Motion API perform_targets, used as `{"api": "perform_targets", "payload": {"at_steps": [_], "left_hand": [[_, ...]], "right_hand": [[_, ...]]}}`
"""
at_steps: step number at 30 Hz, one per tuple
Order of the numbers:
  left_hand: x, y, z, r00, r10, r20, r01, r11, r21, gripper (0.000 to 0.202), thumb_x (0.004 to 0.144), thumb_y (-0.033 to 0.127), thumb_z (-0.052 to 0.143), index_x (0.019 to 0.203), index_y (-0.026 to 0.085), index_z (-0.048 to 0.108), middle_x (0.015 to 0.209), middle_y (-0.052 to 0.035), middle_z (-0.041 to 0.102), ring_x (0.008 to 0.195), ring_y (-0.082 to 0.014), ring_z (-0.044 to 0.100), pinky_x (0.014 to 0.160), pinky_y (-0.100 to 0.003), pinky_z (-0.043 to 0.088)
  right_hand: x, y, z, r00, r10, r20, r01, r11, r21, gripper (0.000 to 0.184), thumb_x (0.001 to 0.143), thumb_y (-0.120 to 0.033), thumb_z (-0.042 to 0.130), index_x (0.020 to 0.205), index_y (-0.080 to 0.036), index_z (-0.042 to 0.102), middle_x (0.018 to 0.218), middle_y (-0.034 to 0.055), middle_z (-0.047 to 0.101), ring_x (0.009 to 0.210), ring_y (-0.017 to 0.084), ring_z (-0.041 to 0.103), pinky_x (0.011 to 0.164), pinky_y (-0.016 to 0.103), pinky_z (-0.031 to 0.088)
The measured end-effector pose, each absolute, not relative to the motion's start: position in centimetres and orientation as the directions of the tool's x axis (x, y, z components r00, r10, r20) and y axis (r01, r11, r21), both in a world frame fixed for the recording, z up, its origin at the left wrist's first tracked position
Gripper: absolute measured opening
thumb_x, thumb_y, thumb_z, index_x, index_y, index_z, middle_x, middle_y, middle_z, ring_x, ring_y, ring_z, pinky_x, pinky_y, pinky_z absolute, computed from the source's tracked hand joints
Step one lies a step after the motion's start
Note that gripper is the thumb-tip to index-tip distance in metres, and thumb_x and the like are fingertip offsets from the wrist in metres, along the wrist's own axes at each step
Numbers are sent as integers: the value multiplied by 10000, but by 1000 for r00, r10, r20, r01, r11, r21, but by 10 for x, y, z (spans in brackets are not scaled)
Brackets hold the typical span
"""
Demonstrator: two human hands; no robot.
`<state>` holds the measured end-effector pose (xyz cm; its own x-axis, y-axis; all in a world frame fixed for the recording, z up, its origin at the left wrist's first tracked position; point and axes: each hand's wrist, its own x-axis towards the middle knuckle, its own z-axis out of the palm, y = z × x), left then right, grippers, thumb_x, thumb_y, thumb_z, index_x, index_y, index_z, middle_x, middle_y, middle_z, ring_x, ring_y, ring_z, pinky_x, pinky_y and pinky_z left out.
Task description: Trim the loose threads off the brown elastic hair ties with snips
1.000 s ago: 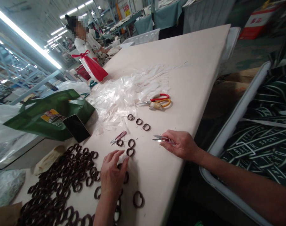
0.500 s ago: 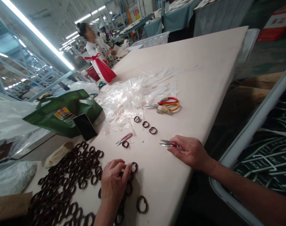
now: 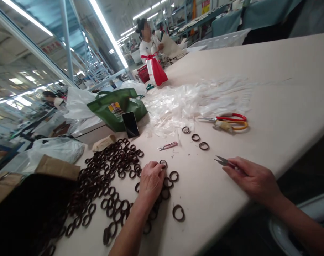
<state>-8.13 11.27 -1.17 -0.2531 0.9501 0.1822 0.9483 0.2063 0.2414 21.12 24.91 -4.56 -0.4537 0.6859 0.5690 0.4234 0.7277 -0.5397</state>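
My left hand [image 3: 151, 179] is over the table, its fingertips closed on a small dark brown ring [image 3: 163, 162]. More brown rings [image 3: 174, 176] lie beside and partly under that hand. To the left spreads a large heap of the same rings [image 3: 105, 170]. On the right, my right hand [image 3: 251, 176] grips thread snips [image 3: 223, 161], blades pointing left and slightly apart. Pink-handled snips [image 3: 167, 146] rest on the table beyond my left hand. Past the right-hand snips, several rings [image 3: 195, 137] sit in a short row.
Scissors with red and yellow handles [image 3: 231, 122] lie near crumpled clear plastic strips [image 3: 178, 103]. A phone [image 3: 130, 124] leans on a green bag [image 3: 119, 106]. A cardboard box [image 3: 57, 169] stands at left. Across the table [image 3: 290, 71], a co-worker [image 3: 148, 44] is beside a red-and-white bag [image 3: 157, 71].
The view has swung right to left. My left hand has moved forward to the ring that lay by the pink snips, and that ring is now nearer me. My right hand still holds its snips.
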Motion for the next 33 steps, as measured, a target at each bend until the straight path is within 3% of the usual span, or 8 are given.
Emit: {"api": "perform_targets", "payload": {"at_steps": [4,7,12,14,17,23,28,33], "left_hand": [[-83,61,-6,-304,940,154,913,242,329,162,908,225,566,967,216,717,988,-67,681,921,-220,626,881,-406,510],[-93,19,-5,-388,895,221,879,288,380,232,922,315,563,1085,220,698,1137,-89,673,1062,-249,619,962,-449,496],[-125,-60,-14,-645,684,340,757,513,404,482,942,460,480,1333,188,556,1419,-127,545,1327,-290,485,1116,-507,391],[-135,-86,-23,-743,599,298,666,617,419,561,950,488,435,1406,164,482,1497,-137,470,1399,-294,407,1157,-505,341],[-137,-110,-41,-792,579,193,598,674,434,606,943,515,415,1416,140,483,1496,-162,472,1393,-317,419,1153,-525,341],[-134,-112,-59,-649,738,187,735,543,406,516,945,484,440,1368,219,569,1496,-122,487,1379,-312,438,1131,-559,351],[-163,-89,-52,-672,702,236,722,552,417,551,957,464,436,1410,161,514,1516,-162,452,1401,-302,409,1146,-539,335],[-168,-60,-48,-650,737,184,731,542,414,536,940,478,481,1347,143,578,1442,-155,542,1395,-317,416,1154,-535,329]], "right_hand": [[210,249,-41,-450,677,583,440,735,-515,192,944,-421,563,896,-244,619,699,23,665,557,179,625,553,299,457],[209,250,-39,-447,650,614,494,752,-437,227,942,-425,566,885,-218,641,709,31,685,563,166,644,551,273,464],[205,251,-41,-453,558,695,564,783,-262,411,970,-518,468,856,-172,657,686,6,682,531,143,639,513,239,461],[203,251,-41,-465,543,699,597,775,-206,465,983,-542,423,851,-164,660,683,7,682,527,145,640,496,237,455],[202,251,-44,-472,548,691,646,748,-152,529,982,-583,371,855,-164,668,677,15,682,521,163,639,466,249,440],[203,255,-47,-437,696,569,723,648,-238,567,883,-671,353,853,-206,676,718,37,707,576,220,656,480,292,439],[204,255,-46,-411,773,484,756,586,-294,554,814,-689,368,849,-222,665,757,48,718,577,234,648,479,315,436],[209,261,-59,-380,826,416,776,530,-342,556,759,-721,400,885,-244,655,759,25,712,617,246,670,513,334,472]]}}
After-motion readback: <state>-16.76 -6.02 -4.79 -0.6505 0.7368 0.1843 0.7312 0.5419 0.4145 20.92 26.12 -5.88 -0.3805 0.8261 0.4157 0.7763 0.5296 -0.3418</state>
